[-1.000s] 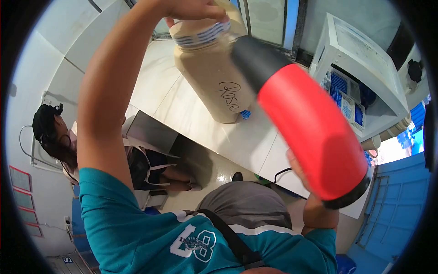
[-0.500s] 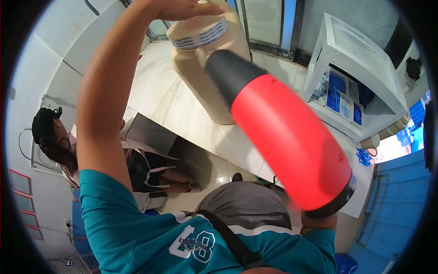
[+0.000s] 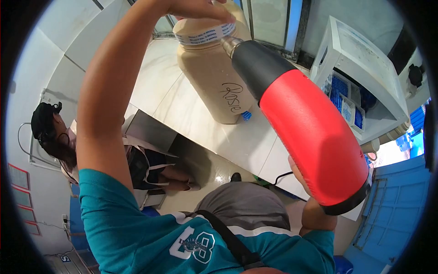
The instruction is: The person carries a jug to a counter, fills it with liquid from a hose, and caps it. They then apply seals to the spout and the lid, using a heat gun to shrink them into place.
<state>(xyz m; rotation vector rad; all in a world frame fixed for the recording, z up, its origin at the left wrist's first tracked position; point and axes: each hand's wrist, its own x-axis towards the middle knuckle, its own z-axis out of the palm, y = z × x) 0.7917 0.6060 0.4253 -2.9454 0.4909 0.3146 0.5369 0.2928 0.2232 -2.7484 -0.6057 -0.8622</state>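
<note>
A large beige plastic jar (image 3: pixel 219 80) with "Rosie" written on its side stands on the white marbled counter. Around its lid edge runs a white printed seal band (image 3: pixel 205 34). My left hand (image 3: pixel 203 9) rests on top of the lid, its fingers bent over the rim and partly cut off by the frame edge. A red and black heat gun (image 3: pixel 310 132) has its metal nozzle against or very near the band's right end. Mostly behind the gun's body, my right hand (image 3: pixel 299 178) holds it from below.
White shelf unit (image 3: pixel 365 50) with blue packets in baskets stands at the right. Cups (image 3: pixel 372 145) sit beside it. Another person (image 3: pixel 59 132) is at the left below the counter (image 3: pixel 159 91). A black cord hangs over the counter's front edge.
The heat gun has moved right and slightly down, uncovering the writing on the jar. The jar and my left hand have shifted slightly right in view.
</note>
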